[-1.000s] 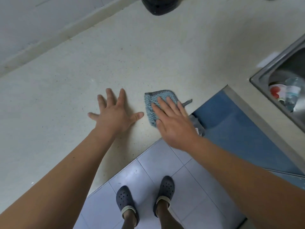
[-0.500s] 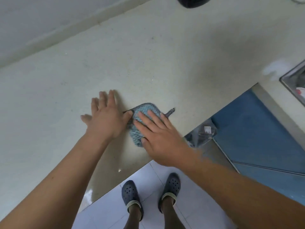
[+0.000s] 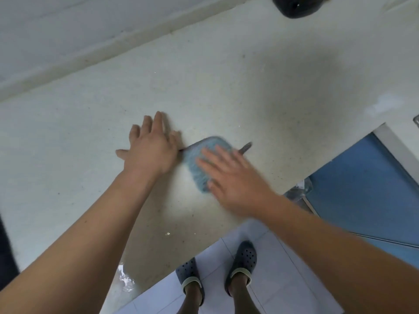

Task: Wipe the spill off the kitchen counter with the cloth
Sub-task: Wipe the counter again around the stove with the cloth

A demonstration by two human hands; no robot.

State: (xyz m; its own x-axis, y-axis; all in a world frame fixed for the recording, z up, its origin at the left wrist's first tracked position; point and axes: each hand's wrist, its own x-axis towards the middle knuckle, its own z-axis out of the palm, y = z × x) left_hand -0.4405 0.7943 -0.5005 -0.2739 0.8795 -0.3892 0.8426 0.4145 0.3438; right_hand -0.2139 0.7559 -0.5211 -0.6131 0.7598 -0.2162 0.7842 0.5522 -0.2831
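A blue knitted cloth (image 3: 203,158) with a dark mesh edge lies on the pale speckled counter (image 3: 226,91). My right hand (image 3: 233,181) presses flat on its near half, fingers stretched out and blurred by motion. My left hand (image 3: 150,148) rests palm down on the counter just left of the cloth, fingers spread, its thumb side touching the cloth's edge. Small wet glints (image 3: 167,233) show on the counter nearer to me. A shiny puddle (image 3: 125,279) sits at the front edge.
A black object (image 3: 297,5) stands at the counter's back. The corner of a metal sink (image 3: 416,121) shows at the right edge. Below the counter are a blue cabinet door (image 3: 362,177), a clear plastic bag (image 3: 299,191), pale floor tiles and my feet in dark clogs (image 3: 242,261).
My right hand has slid the cloth left until it meets my left hand, and it is blurred with motion now. My view has swung left, so most of the sink has left the frame.
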